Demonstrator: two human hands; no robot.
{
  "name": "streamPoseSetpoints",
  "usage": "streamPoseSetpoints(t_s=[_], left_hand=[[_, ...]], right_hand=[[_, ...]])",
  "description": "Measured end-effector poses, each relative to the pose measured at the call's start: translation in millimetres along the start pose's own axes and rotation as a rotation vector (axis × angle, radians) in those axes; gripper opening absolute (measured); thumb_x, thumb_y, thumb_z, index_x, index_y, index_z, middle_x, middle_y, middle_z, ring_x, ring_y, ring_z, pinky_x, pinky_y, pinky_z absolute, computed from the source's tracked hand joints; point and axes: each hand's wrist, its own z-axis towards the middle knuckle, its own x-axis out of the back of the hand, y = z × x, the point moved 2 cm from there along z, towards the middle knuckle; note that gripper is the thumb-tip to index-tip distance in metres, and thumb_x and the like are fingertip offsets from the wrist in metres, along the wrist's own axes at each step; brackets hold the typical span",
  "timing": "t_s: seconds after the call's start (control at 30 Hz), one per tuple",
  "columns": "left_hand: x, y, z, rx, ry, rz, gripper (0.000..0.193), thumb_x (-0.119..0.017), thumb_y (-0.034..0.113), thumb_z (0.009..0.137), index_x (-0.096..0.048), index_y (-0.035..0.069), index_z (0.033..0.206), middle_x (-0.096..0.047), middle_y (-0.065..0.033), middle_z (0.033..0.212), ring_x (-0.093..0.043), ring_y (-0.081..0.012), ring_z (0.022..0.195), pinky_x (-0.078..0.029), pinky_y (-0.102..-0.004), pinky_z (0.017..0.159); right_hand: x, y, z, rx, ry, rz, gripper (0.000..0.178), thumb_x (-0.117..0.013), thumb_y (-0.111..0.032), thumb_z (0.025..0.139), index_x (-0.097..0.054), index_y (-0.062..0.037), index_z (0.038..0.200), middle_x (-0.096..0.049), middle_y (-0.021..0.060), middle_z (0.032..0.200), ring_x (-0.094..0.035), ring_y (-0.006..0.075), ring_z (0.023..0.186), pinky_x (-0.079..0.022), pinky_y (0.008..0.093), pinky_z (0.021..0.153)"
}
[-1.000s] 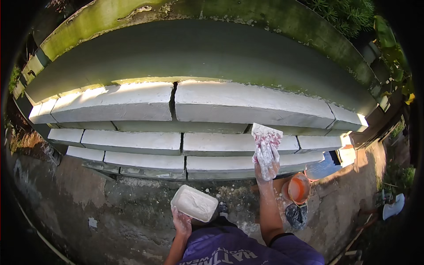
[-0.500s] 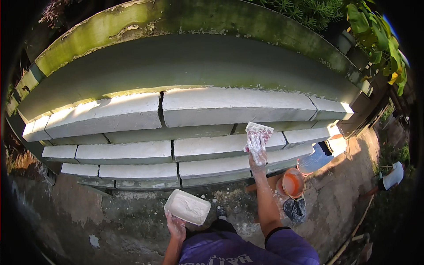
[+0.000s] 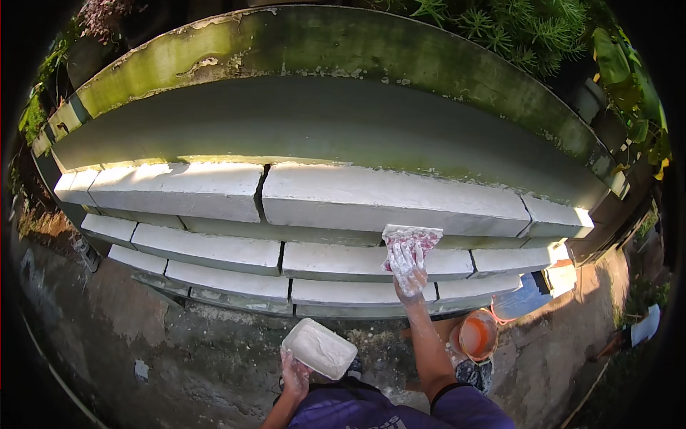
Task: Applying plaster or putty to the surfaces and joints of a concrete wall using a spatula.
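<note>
My left hand [image 3: 294, 373] grips a shallow white rectangular tub [image 3: 304, 342] by its left side. Pale, paste-like filler [image 3: 325, 349] lies inside it. My right arm reaches ahead, and my right hand [image 3: 407, 270], smeared white, is pressed over a pink-and-white wide-bladed scraper [image 3: 421, 242]. Its straight far edge meets the grey riser beneath the top step. Below it lies the white tread of the middle step [image 3: 336, 259]. The fingers hide part of the scraper.
White-topped steps [image 3: 357, 194] rise toward a mossy green wall [image 3: 321, 39]. At right stand an orange bucket [image 3: 477, 336], a dark plastic bag [image 3: 473, 373] and a blue container [image 3: 516, 297]. A person's light-clothed figure [image 3: 644, 327] is at the far right. Foliage [image 3: 500, 32] hangs behind the wall.
The whole view has shifted, with the steps lower in the picture. The scraper has moved slightly left along the riser and its blade is turned straighter. The tub stays in my left hand.
</note>
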Motion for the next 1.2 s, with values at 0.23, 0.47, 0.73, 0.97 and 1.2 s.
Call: streamPoseSetpoints(t_s=[0.23, 0.47, 0.73, 0.97, 1.2], left_hand=[[-21.2, -15.5, -1.4, -0.052, 0.007, -0.023, 0.045, -0.049, 0.041, 0.101, -0.043, 0.017, 0.139, -0.058, -0.0034, 0.128, -0.061, -0.0195, 0.109, -0.054, -0.0364, 0.081], [-31.8, -22.0, 6.8, -0.024, 0.016, 0.021, 0.041, -0.048, 0.034, 0.104, -0.039, 0.018, 0.140, -0.055, -0.0022, 0.130, -0.060, -0.0165, 0.112, -0.055, -0.0324, 0.077], [-24.2, -22.1, 1.4, -0.105, 0.050, -0.036, 0.048, -0.050, 0.029, 0.102, -0.035, 0.017, 0.146, -0.054, -0.0023, 0.131, -0.059, -0.0156, 0.112, -0.055, -0.0335, 0.079], [14.4, -14.0, -15.2, -0.119, 0.134, -0.096, 0.048, -0.049, 0.032, 0.102, -0.035, 0.018, 0.145, -0.055, -0.0012, 0.129, -0.062, -0.0126, 0.101, -0.057, -0.0334, 0.077], [42.3, 11.1, -20.4, -0.147, 0.138, -0.143, 0.047, -0.046, 0.030, 0.104, -0.034, 0.018, 0.147, -0.055, -0.0035, 0.130, -0.065, -0.0150, 0.098, -0.057, -0.0324, 0.079]], right_hand=[[34.3, -23.6, -15.2, 0.026, -0.027, 0.222, 0.024, -0.069, 0.008, 0.080, -0.071, -0.0025, 0.101, -0.073, 0.0152, 0.112, -0.068, 0.0308, 0.112, -0.051, 0.0523, 0.102], [33.7, 3.9, 37.9, 0.008, 0.014, 0.077, 0.028, -0.061, 0.009, 0.083, -0.070, -0.0021, 0.107, -0.070, 0.0162, 0.118, -0.066, 0.0334, 0.116, -0.049, 0.0550, 0.103], [21.4, -29.5, -24.0, -0.103, -0.140, 0.211, 0.017, -0.068, 0.001, 0.086, -0.073, -0.0034, 0.102, -0.073, 0.0140, 0.111, -0.069, 0.0304, 0.111, -0.051, 0.0499, 0.101], [72.5, 0.3, -14.2, -0.008, 0.093, -0.145, 0.022, -0.067, -0.003, 0.090, -0.068, 0.0006, 0.112, -0.069, 0.0211, 0.117, -0.067, 0.0387, 0.111, -0.051, 0.0552, 0.099], [18.4, 6.3, -22.4, -0.232, 0.171, -0.040, 0.034, -0.062, 0.017, 0.081, -0.069, 0.0020, 0.111, -0.069, 0.0196, 0.120, -0.066, 0.0379, 0.112, -0.053, 0.0457, 0.097]])
